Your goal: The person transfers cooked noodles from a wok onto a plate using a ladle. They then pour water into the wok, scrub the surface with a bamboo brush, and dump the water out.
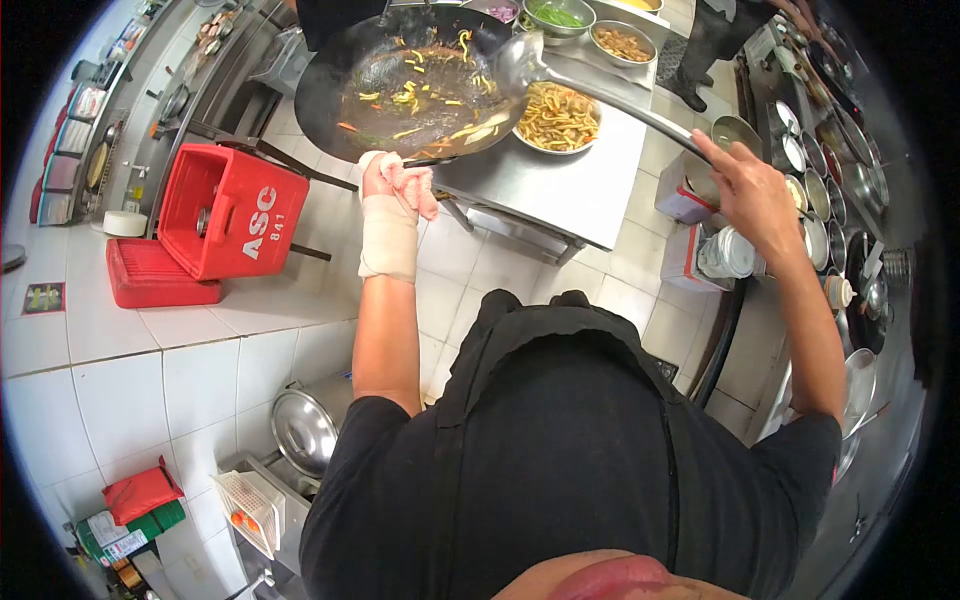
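Note:
A large dark wok (400,110) holds scattered noodles and vegetable bits and is tilted over the end of a steel table. My left hand (385,178), its wrist wrapped in a pale bandage, grips the wok's near edge through a pink cloth (410,187). In my right hand (745,190) is the long handle of a steel ladle (620,97), whose bowl is at the wok's right rim. Just right of the wok, partly under the ladle, a bowl (557,150) full of noodles rests on the table.
The steel table (565,205) also carries bowls of green vegetables (560,12) and brown food pieces (622,42). A red crate (240,215) stands left. Another person (700,45) stands at the upper right, near a counter with many pans. White tubs (725,253) are below my right hand.

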`<state>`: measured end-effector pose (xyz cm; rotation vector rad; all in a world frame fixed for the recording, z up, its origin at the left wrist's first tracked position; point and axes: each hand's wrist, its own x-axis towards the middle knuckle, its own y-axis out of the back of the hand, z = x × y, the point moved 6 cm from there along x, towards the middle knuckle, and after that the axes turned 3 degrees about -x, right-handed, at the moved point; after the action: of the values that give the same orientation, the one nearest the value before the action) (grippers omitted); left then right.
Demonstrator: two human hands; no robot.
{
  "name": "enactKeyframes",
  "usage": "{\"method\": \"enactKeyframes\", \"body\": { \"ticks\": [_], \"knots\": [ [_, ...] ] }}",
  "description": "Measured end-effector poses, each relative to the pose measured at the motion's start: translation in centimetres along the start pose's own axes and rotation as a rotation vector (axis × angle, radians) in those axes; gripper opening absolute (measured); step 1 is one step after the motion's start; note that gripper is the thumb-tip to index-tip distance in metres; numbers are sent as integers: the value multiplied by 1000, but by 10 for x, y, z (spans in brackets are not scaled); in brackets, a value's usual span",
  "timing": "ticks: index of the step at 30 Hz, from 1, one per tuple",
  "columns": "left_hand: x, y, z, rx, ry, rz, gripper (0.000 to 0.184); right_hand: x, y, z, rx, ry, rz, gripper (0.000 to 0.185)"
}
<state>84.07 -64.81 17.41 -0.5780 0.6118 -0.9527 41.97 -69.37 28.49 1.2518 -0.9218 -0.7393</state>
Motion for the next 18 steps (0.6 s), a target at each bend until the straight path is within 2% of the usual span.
{"method": "enactKeyframes", "body": {
  "ticks": [4,8,10,12,14,17,18],
  "knots": [
    [0,-2,-3,-65,123,-59,24,-14,13,19,24,-14,52,51],
    [5,8,-9,-1,123,10,27,-21,-3,36,85,-68,28,55],
    [8,13,-11,33,146,-39,31,-24,-14,35,177,-86,53,57],
    [16,19,-12,35,202,-156,36,-22,-36,37,392,-74,107,55],
    [27,30,-11,90,172,-71,37,-13,-60,27,587,-93,98,51],
    [22,26,-11,116,160,-32,38,10,-79,-19,829,-158,-71,50],
    [36,39,-14,102,129,-5,38,23,-89,-35,889,-87,-50,49]
  ]
}}
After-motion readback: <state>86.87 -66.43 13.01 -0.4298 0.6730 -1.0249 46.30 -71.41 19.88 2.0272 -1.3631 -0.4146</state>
